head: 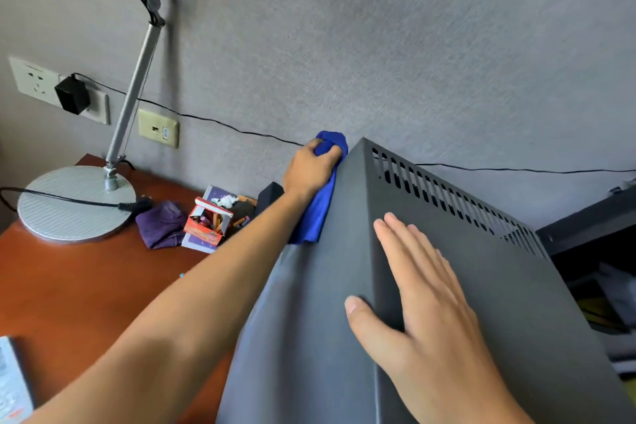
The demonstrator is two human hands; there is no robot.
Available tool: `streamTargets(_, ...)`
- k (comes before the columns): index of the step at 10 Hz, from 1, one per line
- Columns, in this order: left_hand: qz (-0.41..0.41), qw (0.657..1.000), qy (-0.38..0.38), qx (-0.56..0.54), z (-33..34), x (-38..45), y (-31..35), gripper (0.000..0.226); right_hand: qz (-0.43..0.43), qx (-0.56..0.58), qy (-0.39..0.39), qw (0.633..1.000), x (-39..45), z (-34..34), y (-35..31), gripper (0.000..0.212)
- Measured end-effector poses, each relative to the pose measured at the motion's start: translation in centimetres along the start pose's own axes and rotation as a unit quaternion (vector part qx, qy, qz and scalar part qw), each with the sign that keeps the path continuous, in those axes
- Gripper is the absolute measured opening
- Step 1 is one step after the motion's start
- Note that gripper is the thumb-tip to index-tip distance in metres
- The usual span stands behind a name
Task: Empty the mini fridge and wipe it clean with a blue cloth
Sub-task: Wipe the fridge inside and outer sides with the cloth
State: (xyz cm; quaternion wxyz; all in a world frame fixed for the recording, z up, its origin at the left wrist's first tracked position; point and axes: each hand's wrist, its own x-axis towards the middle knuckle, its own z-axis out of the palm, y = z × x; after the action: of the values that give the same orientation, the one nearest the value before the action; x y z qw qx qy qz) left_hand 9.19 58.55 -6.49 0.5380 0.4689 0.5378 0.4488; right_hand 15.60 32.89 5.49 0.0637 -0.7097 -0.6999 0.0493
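Observation:
The dark grey mini fridge (481,286) fills the lower right, seen from above, with rows of vent slots along its back top edge. My left hand (309,169) grips the blue cloth (318,206) and presses it against the fridge's left side, near the back top corner. The cloth hangs down below the hand. My right hand (423,306) lies flat on the fridge's top with fingers spread, the thumb over the left edge. The fridge's door and inside are out of view.
A reddish wooden desk (86,286) lies to the left with a silver lamp base (75,203), a purple cloth (163,224), an open red carton (206,224) and small clutter. A black cable runs along the grey wall. A dark shelf (595,234) stands at right.

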Motion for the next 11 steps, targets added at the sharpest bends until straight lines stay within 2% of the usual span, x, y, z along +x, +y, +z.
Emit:
streamTargets(1, 0.052, 0.998, 0.041, -0.023, -0.4, -4.7, -0.7, 0.031, -0.005, 0.001, 0.001, 1.0, -0.2, 0.0, 0.3, 0.094)
streamTargets(2, 0.107, 0.99, 0.047, -0.078, -1.4, -12.6, -2.8, 0.016, -0.008, -0.006, 0.001, 1.0, -0.4, 0.0, 0.4, 0.094)
streamTargets(3, 0.106, 0.983, 0.029, -0.146, -2.9, -22.1, -5.2, 0.028, -0.008, -0.006, 0.002, 1.0, -0.3, 0.1, 0.3, 0.093)
streamTargets(4, 0.072, 0.98, -0.003, -0.186, -3.7, -27.9, -7.1, 0.043, -0.008, -0.012, 0.003, 1.0, -0.4, 0.1, 0.3, 0.091)
streamTargets(5, 0.006, 0.984, -0.04, -0.173, -3.7, -26.6, -6.1, 0.033, -0.007, -0.008, 0.006, 1.0, -0.4, 0.1, 0.3, 0.09)
streamTargets(6, 0.07, 0.983, -0.055, -0.163, -2.5, -19.7, -3.0, 0.049, -0.009, 0.001, 0.011, 1.0, -0.4, 0.1, 0.3, 0.092)
streamTargets(7, 0.1, 0.983, -0.037, -0.148, -0.4, -10.0, 0.3, 0.058, -0.008, 0.006, 0.014, 1.0, -0.3, 0.2, 0.5, 0.092)
streamTargets(8, 0.079, 0.991, -0.05, -0.095, 0.2, -3.1, 1.0, 0.04, -0.004, 0.01, 0.005, 1.0, -0.3, 0.1, 0.6, 0.091)
streamTargets(9, 0.03, 0.993, -0.055, -0.105, 0.1, -2.5, -1.0, 0.049, -0.002, 0.015, 0.003, 1.0, -0.3, 0.1, 0.5, 0.091)
streamTargets(10, 0.074, 0.99, -0.02, -0.12, -0.3, -6.5, -4.4, 0.036, -0.003, 0.018, 0.001, 1.0, -0.3, 0.1, 0.5, 0.089)
streamTargets(11, 0.025, 0.992, -0.017, -0.125, -0.8, -13.7, -11.3, 0.043, 0.002, 0.014, -0.004, 1.0, -0.3, 0.1, 0.4, 0.087)
